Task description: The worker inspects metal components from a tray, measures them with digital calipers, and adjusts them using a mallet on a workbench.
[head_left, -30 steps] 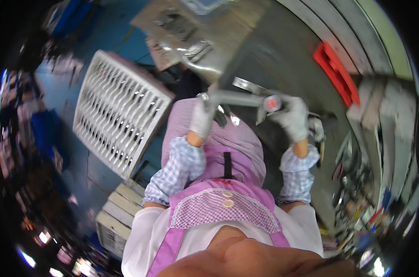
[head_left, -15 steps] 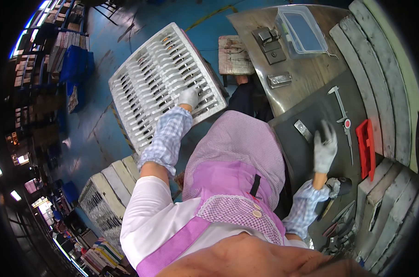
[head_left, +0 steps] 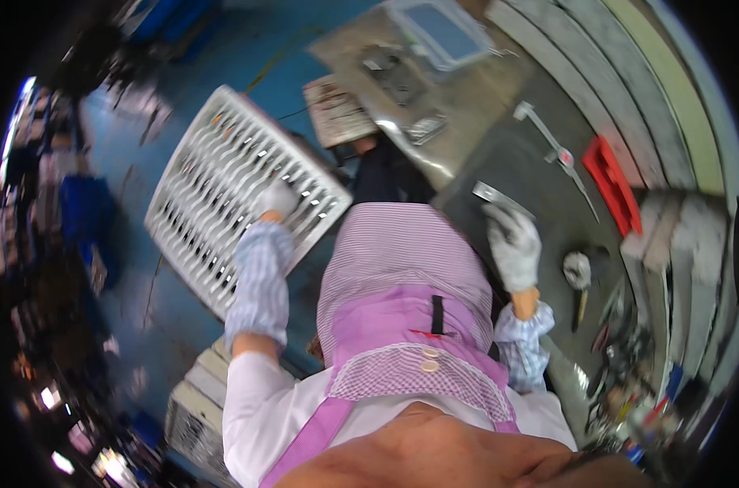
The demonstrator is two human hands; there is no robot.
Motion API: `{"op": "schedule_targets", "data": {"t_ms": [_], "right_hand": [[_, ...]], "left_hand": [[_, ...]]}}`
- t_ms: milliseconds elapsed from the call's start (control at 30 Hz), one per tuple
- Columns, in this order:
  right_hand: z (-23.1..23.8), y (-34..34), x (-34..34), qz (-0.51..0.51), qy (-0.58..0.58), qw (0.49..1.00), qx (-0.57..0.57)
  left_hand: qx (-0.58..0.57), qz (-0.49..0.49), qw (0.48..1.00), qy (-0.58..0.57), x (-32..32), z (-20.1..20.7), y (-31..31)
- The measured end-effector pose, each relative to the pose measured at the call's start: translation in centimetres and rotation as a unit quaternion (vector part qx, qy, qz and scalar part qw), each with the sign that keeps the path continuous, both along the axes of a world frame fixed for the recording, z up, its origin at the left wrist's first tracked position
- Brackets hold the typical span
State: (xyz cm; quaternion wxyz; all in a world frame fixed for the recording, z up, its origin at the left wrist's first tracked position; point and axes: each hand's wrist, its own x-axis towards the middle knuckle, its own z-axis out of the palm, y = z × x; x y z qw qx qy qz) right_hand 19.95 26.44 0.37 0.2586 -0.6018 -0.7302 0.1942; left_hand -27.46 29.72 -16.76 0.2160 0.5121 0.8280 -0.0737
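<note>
Since a moment ago both arms have barely shifted: my left hand (head_left: 276, 198) rests loosely curled on the white slotted tray (head_left: 239, 195) at my left, rigid, light, best gripped by its rim, while my right hand (head_left: 512, 244) lies open-fingered beside a flat metal strip (head_left: 499, 196) on the surface (head_left: 548, 220).

White slotted plastic tray (head_left: 239, 195), matt, holding glossy metal pieces. Both hands, left hand (head_left: 278, 199) and right hand (head_left: 513, 244), in pale knitted cloth gloves. Flat bare-metal strip (head_left: 499, 197), shiny. Grey metal workbench top (head_left: 540, 175), dull and scuffed. Red plastic bin (head_left: 613, 183), smooth. Lilac striped cloth apron (head_left: 402, 268), matt.
</note>
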Motion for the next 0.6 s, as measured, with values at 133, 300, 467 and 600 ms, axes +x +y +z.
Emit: {"op": "schedule_targets", "data": {"t_ms": [133,300,467,600], "right_hand": [[0.6,-1.2,-1.5,-0.013,0.166,0.977,-0.130],[-2.0,-2.0,-3.2,0.092,0.031,0.992,-0.078],[-3.4,-0.2,4.1,-0.142,0.278,0.925,-0.218],[-3.3,1.3,4.0,-0.233,0.252,0.920,-0.190]], "left_hand": [[0.100,-0.129,0.976,-0.144,7.6,8.1,-1.7],[0.102,-0.314,0.868,-0.370,24.9,15.8,-3.0],[0.295,-0.169,0.845,-0.413,30.0,10.8,-2.3],[0.320,-0.183,0.871,-0.325,31.8,9.2,-2.4]]}}
